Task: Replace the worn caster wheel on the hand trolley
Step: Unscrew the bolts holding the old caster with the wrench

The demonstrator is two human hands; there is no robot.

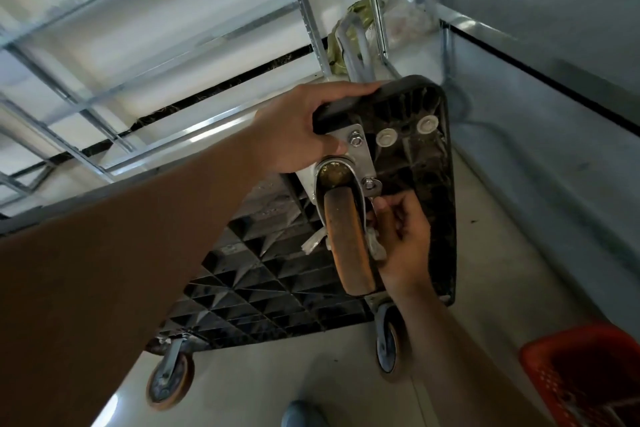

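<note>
Gripping the upended trolley's edge, the left hand is steadying it while the right hand is pinching beside the worn wheel, risking trapped fingers if the wheel swivels.

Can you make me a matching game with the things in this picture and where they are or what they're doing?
Things:
1. left hand
2. right hand
3. red basket
4. orange caster wheel

Places or states:
A. stands on the floor at the bottom right
B. grips the top edge of the black trolley deck
C. sits in a metal fork bolted under the deck
D. has fingers at the nut by the wheel's mounting plate

Pairs: 1-B, 2-D, 3-A, 4-C
</note>
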